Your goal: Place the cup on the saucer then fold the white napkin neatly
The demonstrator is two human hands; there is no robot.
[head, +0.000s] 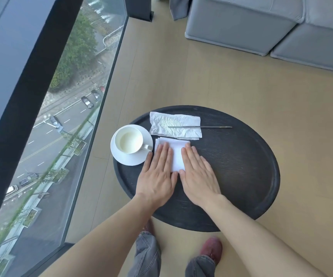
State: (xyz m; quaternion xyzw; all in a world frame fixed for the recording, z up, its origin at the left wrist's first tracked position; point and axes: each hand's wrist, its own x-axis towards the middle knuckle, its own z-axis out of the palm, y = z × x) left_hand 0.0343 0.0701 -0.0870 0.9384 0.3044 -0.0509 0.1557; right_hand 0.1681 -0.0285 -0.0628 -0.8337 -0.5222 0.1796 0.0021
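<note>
A white cup holding a pale liquid stands on the white saucer at the left edge of the round dark table, its handle pointing right. Beside the saucer lies the white napkin, folded into a small rectangle. My left hand lies flat on the napkin's left half, fingers together. On its right half my right hand rests flat as well. Both palms press down and grip nothing.
A crumpled white wrapper lies behind the napkin with a thin metal stick across it. A glass wall stands close on the left. A grey sofa fills the back right. My legs and shoes are below the table.
</note>
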